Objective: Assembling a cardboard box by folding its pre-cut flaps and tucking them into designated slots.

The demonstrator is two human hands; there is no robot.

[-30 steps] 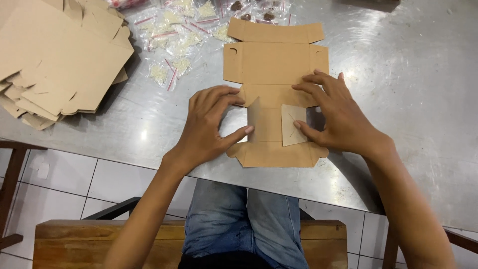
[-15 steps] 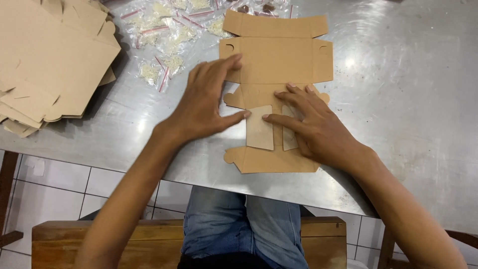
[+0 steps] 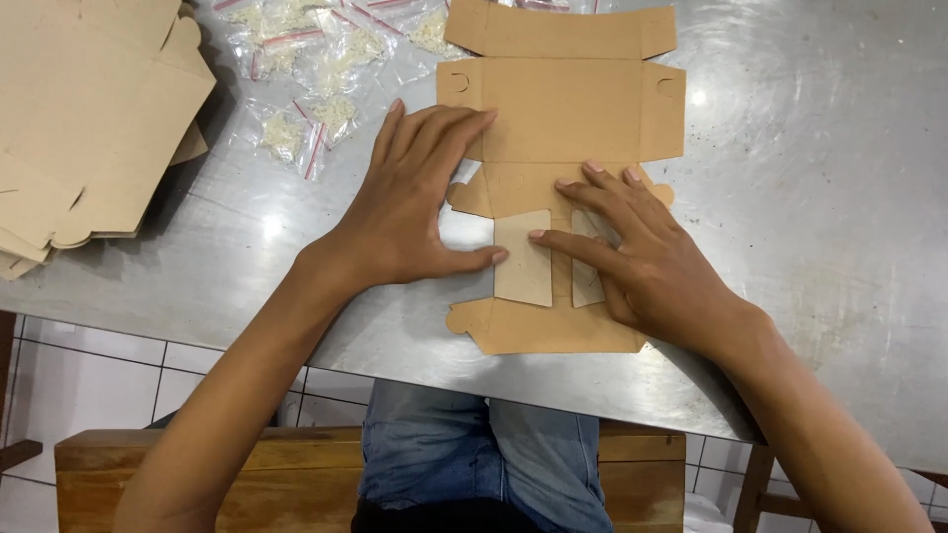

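Stainless steel table (image 3: 810,247) carries a flat brown cardboard box blank (image 3: 563,109), lying unfolded near its front edge. Left hand (image 3: 415,197) lies flat, fingers spread, pressing the blank's left side, thumb on the left folded-in flap (image 3: 523,259). Right hand (image 3: 642,257) lies open, fingers extended, pinning the right flap (image 3: 585,286). Neither hand grasps anything. Stacked blanks (image 3: 89,118) and small plastic bags (image 3: 306,69) sit upper left.

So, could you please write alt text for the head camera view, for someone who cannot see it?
Two bare hands press a flat brown cardboard box blank onto a metal table: the left hand beside a folded-in flap, the right hand over the other. A stack of blanks and small clear bags lie at the far left.
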